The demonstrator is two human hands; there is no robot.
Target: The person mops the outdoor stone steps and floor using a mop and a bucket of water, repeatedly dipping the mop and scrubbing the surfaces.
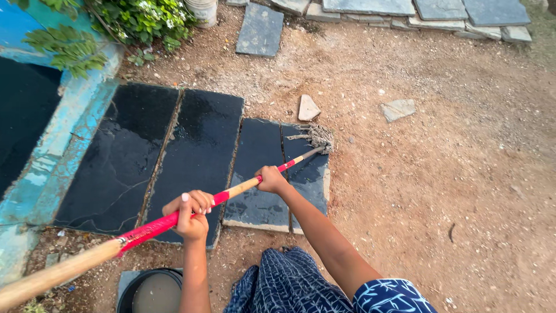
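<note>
1. The left hand [190,213] is wrapped shut around the mop handle [174,219], fingers curled over the top of it at a stretch bound in red.
2. The right hand [271,179] is closed around the same handle farther down toward the mop end, where the bare wood meets another red band.
3. The handle runs on a slant from the lower left corner of the view, through the left hand, then through the right hand, and on up to the right.
4. The mop head [317,137], a tangle of pale grey strings, lies beyond the right hand, up and to the right of it, well clear of both hands.
5. The mop head rests at the far right end of a row of dark stone slabs [200,150], on the edge where the last slab meets the bare sandy ground [440,174].
6. The slabs look wet and shiny; they lie side by side under and ahead of both hands.
7. A blue painted ledge [63,139] borders the slabs on the left, with green plants [139,20] above it.
8. A dark bucket [152,290] holding murky water sits at the bottom edge, just below the left forearm.
9. A small pale stone [307,108] lies on the ground just beyond the mop head; more grey slabs [370,7] are stacked along the top.
</note>
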